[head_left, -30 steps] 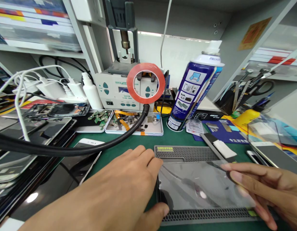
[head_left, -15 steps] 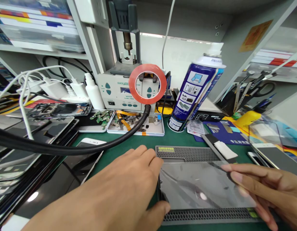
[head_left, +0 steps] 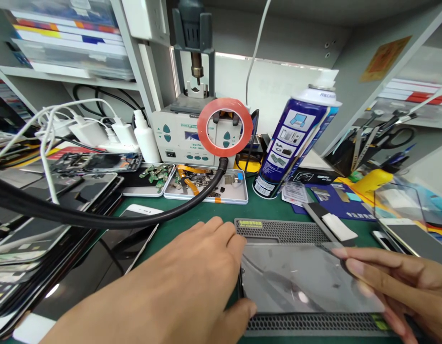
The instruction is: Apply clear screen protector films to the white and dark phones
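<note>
A clear film with a bright reflection on it stretches over a flat, dark-edged phone on a grey perforated pad. My left hand curls round the phone's left end, its thumb at the near corner and its other fingers bent at the far side. At the film's right end, my right hand pinches the edge between thumb and fingers, beside a dark strip. What lies under the right fingers is partly hidden.
A blue spray can stands behind the pad. Red tape hangs on the soldering station. A thick black hose crosses in front of a parts tray. Stacked phone screens lie left; a white-framed phone lies right.
The whole view has shifted slightly, so things appear a little further right. Both hands keep their holds on the phone and the film, with no clear movement between them.
</note>
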Demonstrator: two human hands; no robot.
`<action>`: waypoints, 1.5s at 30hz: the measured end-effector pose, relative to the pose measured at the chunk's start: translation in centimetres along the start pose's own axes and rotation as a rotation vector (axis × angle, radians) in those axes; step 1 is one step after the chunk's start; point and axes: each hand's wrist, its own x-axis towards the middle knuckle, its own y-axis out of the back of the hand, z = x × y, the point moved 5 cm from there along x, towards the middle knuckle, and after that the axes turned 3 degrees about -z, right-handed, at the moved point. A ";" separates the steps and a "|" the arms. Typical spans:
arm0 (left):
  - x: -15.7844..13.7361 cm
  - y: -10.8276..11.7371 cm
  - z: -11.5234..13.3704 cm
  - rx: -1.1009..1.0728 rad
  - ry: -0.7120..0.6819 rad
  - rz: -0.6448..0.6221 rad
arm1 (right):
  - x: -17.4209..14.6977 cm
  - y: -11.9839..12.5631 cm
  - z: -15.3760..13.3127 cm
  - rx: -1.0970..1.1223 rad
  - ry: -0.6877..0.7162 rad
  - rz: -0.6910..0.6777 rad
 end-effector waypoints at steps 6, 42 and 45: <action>0.4 0.0 0.0 -0.014 0.004 -0.006 | 0.1 0.3 0.2 -0.011 -0.011 0.002; 0.8 0.8 0.7 -0.047 -0.041 0.033 | -0.1 -0.1 -0.3 0.028 -0.024 0.029; 0.8 0.8 0.9 -0.060 -0.047 0.025 | -0.2 0.0 -0.3 0.040 -0.027 0.040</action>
